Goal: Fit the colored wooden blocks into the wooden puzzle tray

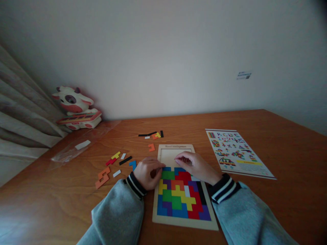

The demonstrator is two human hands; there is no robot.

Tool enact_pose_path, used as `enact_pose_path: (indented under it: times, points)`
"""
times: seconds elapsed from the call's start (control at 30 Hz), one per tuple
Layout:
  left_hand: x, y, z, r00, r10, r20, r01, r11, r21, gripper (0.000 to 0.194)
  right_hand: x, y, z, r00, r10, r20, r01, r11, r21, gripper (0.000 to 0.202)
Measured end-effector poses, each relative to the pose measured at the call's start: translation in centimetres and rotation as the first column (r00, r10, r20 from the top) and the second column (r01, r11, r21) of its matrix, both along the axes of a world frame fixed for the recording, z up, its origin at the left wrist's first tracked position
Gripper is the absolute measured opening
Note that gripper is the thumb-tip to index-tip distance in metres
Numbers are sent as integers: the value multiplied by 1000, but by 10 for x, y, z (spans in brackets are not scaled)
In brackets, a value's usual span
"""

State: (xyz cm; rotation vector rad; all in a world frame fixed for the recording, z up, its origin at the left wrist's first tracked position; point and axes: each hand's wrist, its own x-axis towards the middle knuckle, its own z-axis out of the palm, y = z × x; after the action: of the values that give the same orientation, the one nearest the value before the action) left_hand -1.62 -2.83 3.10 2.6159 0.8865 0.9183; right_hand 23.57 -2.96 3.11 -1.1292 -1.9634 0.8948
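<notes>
- In the head view, we hold our left hand [147,173] at the left rim of the wooden board [186,223], thumb and forefinger curled toward each other; we cannot tell whether they pinch anything.
- Our right hand [198,167] is over the board's upper right, its fingertips drawn close together; we cannot tell if a piece is between them.
- Colored pieces [176,202] fill the board's lower part, below its pale upper section.
- Loose pieces [103,177] lie left of the board and beyond it; the printed sheet [237,154] lies to its right.
</notes>
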Motion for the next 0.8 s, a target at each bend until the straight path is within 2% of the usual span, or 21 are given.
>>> enact_pose_path:
  times: [0.17,0.33,0.43,0.5,0.57,0.6,0.67,0.73,0.8]
  points:
    - [-3,-1,0,999,-53,-12,53,998,26,26,0,0,0,1000,-5,16,5,1000,-8,22]
    - [-3,0,1,997,32,-74,-27,997,70,23,1,1,-2,1000,1,20,-1,1000,3,22]
    - [-6,4,1,950,260,-170,-239,961,137,20,2,2,-3,999,-3,32,3,1000,0,21]
    - [-13,7,1,856,466,-223,-432,883,185,21,2,2,-3,999,-5,43,5,1000,-5,21]
    - [-27,10,3,757,601,-255,-562,799,213,37,3,2,-3,999,-4,52,4,1000,-9,21]
    - [-35,11,5,733,625,-268,-585,780,221,48,3,1,-3,998,-1,55,2,1000,-11,21]
    - [-54,13,9,751,591,-295,-551,807,213,56,3,1,-3,998,5,57,-4,1000,-18,21]
    - [-70,14,12,817,475,-327,-438,880,185,59,3,0,-3,998,6,57,-5,1000,-26,21]
    - [-79,16,12,874,357,-330,-323,934,154,52,3,0,-3,998,3,57,-1,1000,-29,22]
